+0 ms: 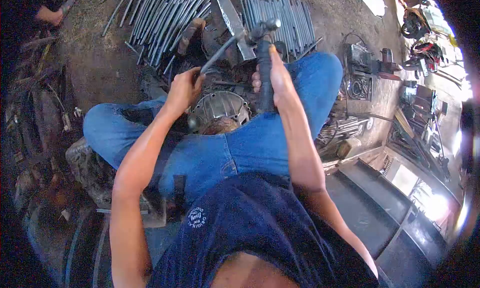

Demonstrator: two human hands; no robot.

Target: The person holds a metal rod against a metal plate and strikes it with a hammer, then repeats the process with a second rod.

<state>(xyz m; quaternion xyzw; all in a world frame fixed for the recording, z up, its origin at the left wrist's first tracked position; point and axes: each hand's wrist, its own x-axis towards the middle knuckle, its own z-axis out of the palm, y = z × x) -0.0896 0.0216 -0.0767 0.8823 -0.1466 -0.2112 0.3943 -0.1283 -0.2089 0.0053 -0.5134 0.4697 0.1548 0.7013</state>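
Observation:
My left hand (184,89) is closed round the lower end of a grey metal rod (219,55), which slants up to the right. The rod's far end meets a flat metal bar (230,18) just left of the hammer head. In my right hand (281,80) is a hammer (264,70), gripped by its thick dark handle, thumb along the side. Its head, with a shiny round face, is over the end of the flat bar in this view. Between my knees sits a round ribbed metal casing (220,104).
Many cut rods lie in one pile (167,25) at the upper left and another (295,23) beyond the hammer. A dark machine (362,58) and more rods (345,130) are on the right. Motorcycles (425,55) stand far right. A person's foot (62,10) shows at the upper left.

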